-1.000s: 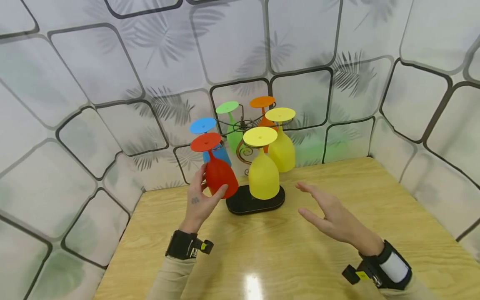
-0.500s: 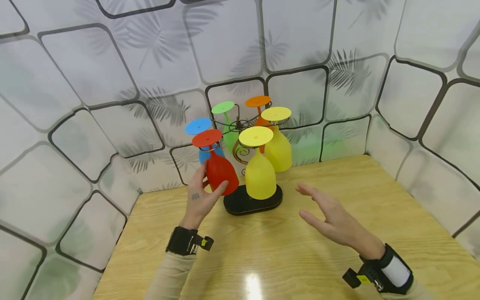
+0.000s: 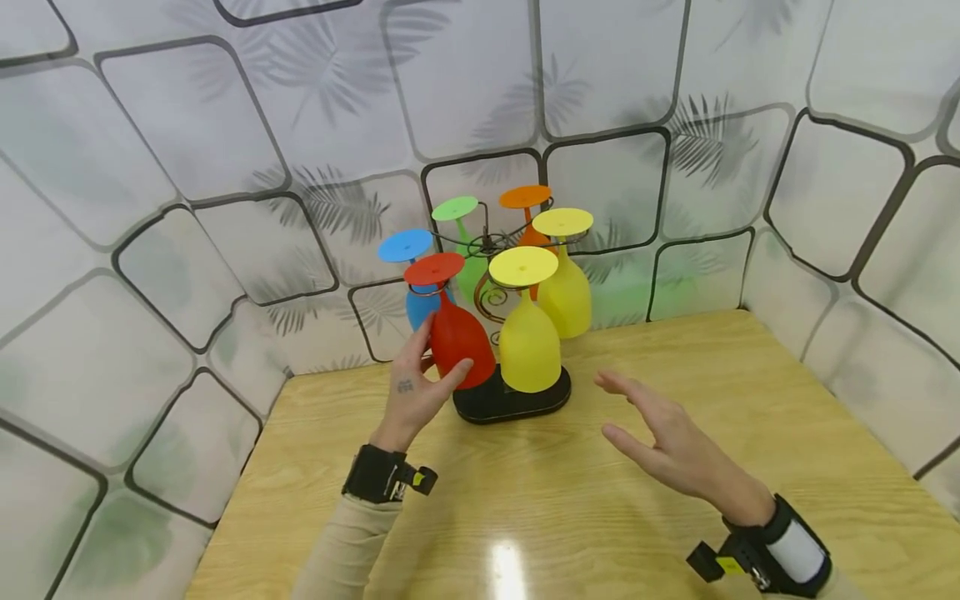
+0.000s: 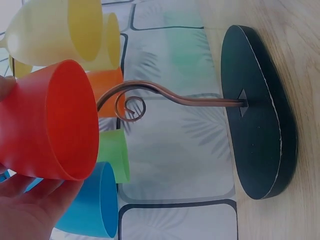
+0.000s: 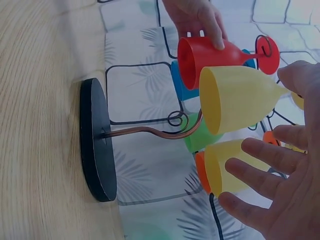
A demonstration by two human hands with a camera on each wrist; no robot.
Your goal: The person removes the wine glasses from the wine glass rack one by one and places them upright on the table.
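My left hand (image 3: pixel 420 387) grips the bowl of a red wine glass (image 3: pixel 462 342), thumb on the near side and fingers behind. This glass is upside down and tilted, its foot over a wire loop of the metal glass rack (image 3: pixel 487 244). In the left wrist view, the mouth of the red glass (image 4: pixel 72 120) faces the rack's black base (image 4: pixel 257 112). My right hand (image 3: pixel 667 437) hovers to the right of the rack, fingers extended, holding nothing. Closest to it are two yellow glasses (image 3: pixel 529 346), hanging upside down.
Blue (image 3: pixel 406 246), green (image 3: pixel 455 208) and orange (image 3: pixel 526 197) glasses hang upside down on the rack's far side. The rack's black base (image 3: pixel 476 408) stands on a wooden table (image 3: pixel 480 500). Patterned walls (image 3: pixel 480 83) rise behind and at both sides.
My left hand has moved the red glass right, closer to the front yellow glass. The right hand keeps nearly the same place. The view has shifted slightly.
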